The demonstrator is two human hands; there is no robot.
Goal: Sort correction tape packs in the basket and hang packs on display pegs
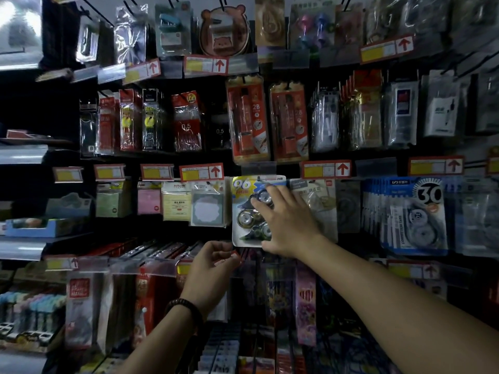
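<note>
A correction tape pack (244,211) with a yellow "96" on its card hangs at a peg in the middle row. My right hand (286,222) lies spread over its front, fingers straight on the blister and thumb at the bottom edge. My left hand (213,268), with a bead bracelet at the wrist, hovers just below the pack's lower left corner. Its fingers are loosely curled and I see nothing in them. More correction tape packs (415,214), blue with a big "30", hang to the right. The basket is not in view.
Sticky note packs (208,206) hang just left of the "96" pack and clear packs (316,201) just right. Pencil sets (248,120) hang above, behind red and yellow price tags (201,172). Pen boxes (151,252) and packets fill the rows below.
</note>
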